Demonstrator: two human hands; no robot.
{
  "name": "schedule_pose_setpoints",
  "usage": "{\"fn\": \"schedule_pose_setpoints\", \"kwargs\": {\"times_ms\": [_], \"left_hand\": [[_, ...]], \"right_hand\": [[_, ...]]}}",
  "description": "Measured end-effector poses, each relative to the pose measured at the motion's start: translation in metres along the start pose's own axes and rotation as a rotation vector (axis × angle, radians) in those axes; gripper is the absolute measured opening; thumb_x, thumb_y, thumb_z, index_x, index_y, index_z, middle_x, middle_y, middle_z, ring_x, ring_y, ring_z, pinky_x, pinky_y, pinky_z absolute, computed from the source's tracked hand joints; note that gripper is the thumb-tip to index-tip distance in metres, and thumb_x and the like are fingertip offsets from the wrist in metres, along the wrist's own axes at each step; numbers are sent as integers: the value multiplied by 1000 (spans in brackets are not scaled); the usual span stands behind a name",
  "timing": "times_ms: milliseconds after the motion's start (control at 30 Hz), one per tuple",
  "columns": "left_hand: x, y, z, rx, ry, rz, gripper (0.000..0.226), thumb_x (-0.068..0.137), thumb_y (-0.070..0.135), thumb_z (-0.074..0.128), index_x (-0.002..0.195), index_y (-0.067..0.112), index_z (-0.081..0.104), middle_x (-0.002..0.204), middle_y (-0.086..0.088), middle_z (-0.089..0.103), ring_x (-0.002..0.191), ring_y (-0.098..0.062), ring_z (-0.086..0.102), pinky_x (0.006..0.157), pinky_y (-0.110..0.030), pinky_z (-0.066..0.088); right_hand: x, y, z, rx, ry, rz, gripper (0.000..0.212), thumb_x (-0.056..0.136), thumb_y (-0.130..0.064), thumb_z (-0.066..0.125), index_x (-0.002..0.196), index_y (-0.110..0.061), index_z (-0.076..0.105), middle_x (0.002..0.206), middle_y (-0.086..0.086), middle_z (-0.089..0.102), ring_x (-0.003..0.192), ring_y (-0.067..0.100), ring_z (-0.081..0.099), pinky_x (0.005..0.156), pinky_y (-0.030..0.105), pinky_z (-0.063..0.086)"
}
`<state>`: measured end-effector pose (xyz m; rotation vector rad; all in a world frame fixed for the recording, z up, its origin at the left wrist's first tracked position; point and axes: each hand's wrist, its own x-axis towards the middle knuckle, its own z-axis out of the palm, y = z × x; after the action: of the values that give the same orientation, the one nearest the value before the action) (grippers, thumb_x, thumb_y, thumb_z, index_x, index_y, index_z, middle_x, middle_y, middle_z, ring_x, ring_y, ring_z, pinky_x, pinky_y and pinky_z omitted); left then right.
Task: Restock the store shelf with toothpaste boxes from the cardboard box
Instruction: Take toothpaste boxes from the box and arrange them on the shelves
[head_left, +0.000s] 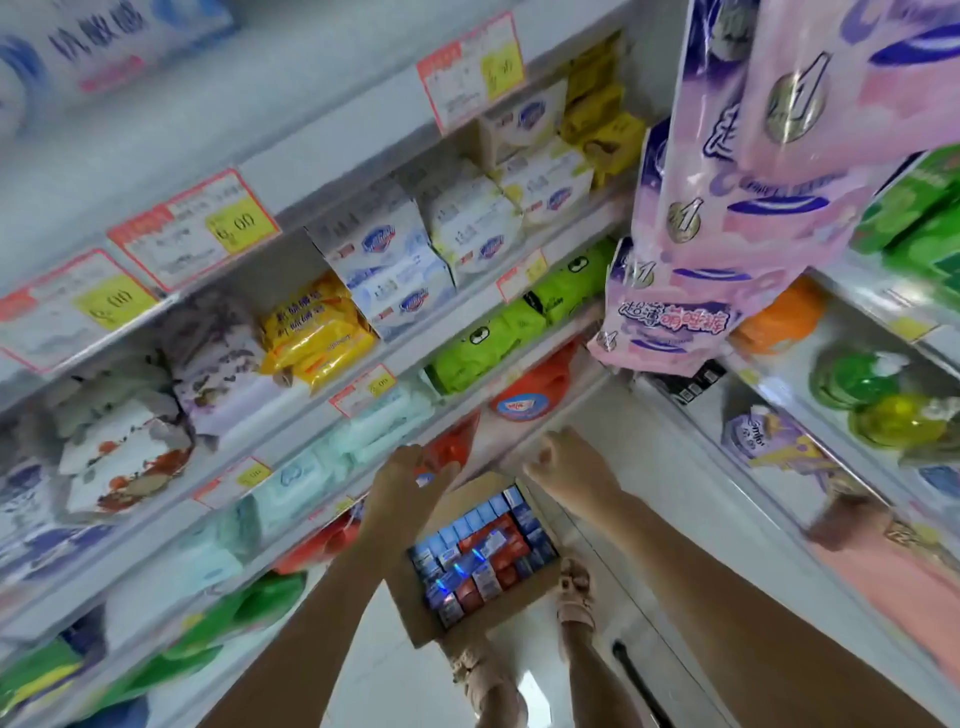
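Below both hands, open brown cardboard box (415, 618) of many blue-and-red toothpaste boxes (480, 551); left hand (410, 480) grasping something small, right hand (566, 460) clenched, bare floor beside.

Counted from above, view blurred. One cardboard box (415, 618) on the floor, open. Toothpaste boxes (480, 551) inside it: blue, red and white, packed too tight and too smeared to number; well over a dozen. Two hands out in front of me: my left hand (402, 480) and my right hand (563, 460). Two feet (574, 592) below, in sandals. Red-bordered price tags (195, 228) on the left shelf edges: I made out seven clearly. Yellow soap packs (317, 332): one bundle near me, one stack farther along. Pink hanging packs (727, 208) on the right: at least three.
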<state>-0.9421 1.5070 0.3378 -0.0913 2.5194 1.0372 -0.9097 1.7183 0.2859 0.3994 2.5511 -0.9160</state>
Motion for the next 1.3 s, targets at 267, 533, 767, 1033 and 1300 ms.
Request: {"fn": "schedule_pose_setpoints", "kwargs": {"times_ms": [267,533,767,1033,1300], "left_hand": [[23,-154,88,159,-185,-294,31,82,35,69,63,26,46,77,4,49,85,-19,56,64,-23,27],[60,-262,161,234,-312,-283,42,84,16,69,55,20,40,63,-2,44,61,-12,49,61,-27,30],[73,-342,210,288,-394,-346,21,79,11,73,91,12,56,97,-14,64,95,-26,61,68,-20,33],[91,-395,253,549,-425,-302,57,78,39,72,125,14,50,125,-9,55,121,-25,48,96,-31,39],[107,-416,267,411,-463,-344,48,77,29,73,117,10,54,115,-11,61,107,-25,59,87,-35,50]], "right_hand": [[-2,88,144,-24,-218,262,29,91,-25,55,108,-1,58,105,16,59,94,28,60,83,36,49],[33,143,258,56,-279,302,35,85,-28,48,118,-18,56,114,5,63,99,22,61,81,34,53],[58,171,325,-86,-339,300,38,89,-25,51,126,-20,50,122,6,60,115,26,55,95,39,49],[84,208,368,-145,-292,320,54,89,-20,57,138,-13,33,140,9,42,128,26,45,98,43,49],[107,210,398,-285,-222,351,32,92,-24,57,122,-15,50,121,4,59,111,20,60,87,31,53]]}}
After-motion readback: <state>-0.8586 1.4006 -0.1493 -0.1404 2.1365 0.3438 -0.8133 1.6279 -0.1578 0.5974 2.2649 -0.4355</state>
